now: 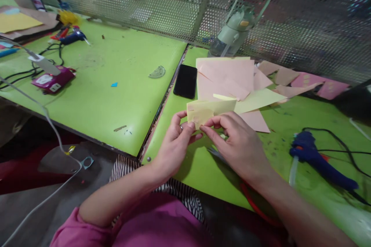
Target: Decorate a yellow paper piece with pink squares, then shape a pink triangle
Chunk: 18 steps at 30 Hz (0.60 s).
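Note:
A folded pale yellow paper [209, 110] is held a little above the green table [203, 162]. My left hand [174, 144] pinches its lower left corner, a ring on one finger. My right hand [237, 142] pinches the lower edge just to the right, fingers curled. Behind the paper lies a pile of pink sheets [226, 77] and a yellow triangular piece [257, 100].
A black phone [186, 81] lies left of the pink pile. A blue glue gun [315, 160] with black cords rests at the right. A clear bottle with green lid [236, 31] leans by the mesh wall. The left table holds another glue gun [72, 38], a magenta box [53, 79] and cables.

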Available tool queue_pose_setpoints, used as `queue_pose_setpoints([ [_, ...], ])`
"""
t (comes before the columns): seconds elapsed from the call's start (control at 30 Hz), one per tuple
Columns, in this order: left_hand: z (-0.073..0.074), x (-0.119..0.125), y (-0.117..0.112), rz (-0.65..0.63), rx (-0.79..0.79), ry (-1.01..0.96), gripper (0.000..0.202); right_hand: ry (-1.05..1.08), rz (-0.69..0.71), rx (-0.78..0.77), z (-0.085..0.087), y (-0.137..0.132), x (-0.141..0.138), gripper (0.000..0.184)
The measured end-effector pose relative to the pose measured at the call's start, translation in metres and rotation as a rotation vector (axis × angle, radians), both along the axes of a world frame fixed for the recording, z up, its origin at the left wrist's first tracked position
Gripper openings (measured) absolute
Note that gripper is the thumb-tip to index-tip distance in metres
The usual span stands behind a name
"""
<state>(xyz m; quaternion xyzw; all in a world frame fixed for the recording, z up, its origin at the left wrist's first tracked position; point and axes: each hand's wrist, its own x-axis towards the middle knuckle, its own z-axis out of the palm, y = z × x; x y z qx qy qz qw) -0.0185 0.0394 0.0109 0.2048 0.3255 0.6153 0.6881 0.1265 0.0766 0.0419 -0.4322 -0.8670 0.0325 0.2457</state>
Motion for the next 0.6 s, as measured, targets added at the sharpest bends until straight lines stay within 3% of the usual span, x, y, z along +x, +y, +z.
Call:
queue_pose_setpoints([
  [0.2, 0.0007, -0.0006, -0.0006, 0.004, 0.015, 0.015, 0.029, -0.096, 0.070, 0.144, -0.0031, -0.0004, -0.0012, 0.016],
  [0.37, 0.0003, -0.0003, -0.0002, -0.004, 0.019, 0.015, 0.028, -0.186, 0.051, 0.248, -0.0042, -0.0014, -0.0023, 0.016],
  [0.6, -0.0015, -0.0002, 0.0012, -0.007, -0.021, -0.029, 0.030, -0.213, 0.051, 0.285, -0.0031, -0.0029, -0.0023, 0.014],
])
